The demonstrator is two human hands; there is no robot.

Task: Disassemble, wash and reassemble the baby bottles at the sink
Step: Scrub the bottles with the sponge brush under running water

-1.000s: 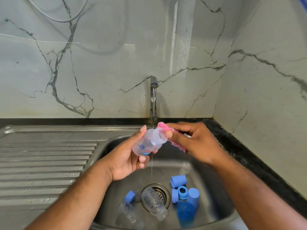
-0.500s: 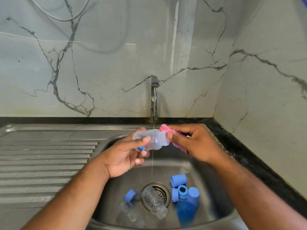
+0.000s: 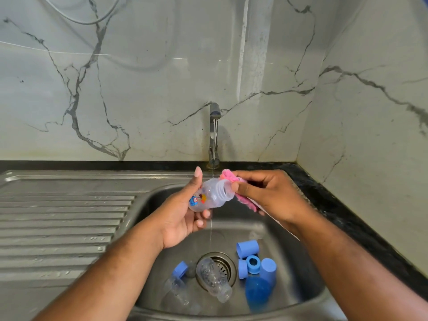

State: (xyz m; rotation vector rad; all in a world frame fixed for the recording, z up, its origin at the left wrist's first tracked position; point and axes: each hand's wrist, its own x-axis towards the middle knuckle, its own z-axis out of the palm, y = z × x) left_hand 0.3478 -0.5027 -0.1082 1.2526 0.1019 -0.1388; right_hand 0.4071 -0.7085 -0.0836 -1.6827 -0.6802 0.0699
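We had rolled the bottle [image 3: 212, 195] back in our left hand [image 3: 183, 218], which gripped it over the sink [image 3: 254, 228]. Its mouth again met the cloth [image 3: 246, 202] pinched in our right hand [image 3: 266, 195]. We judged the rim scrub unfinished, with other bottles [image 3: 213, 279] waiting below.

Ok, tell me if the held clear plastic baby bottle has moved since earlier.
Yes, slightly: the clear plastic bottle turned in the left hand, showing its label, but stays below the steel tap.
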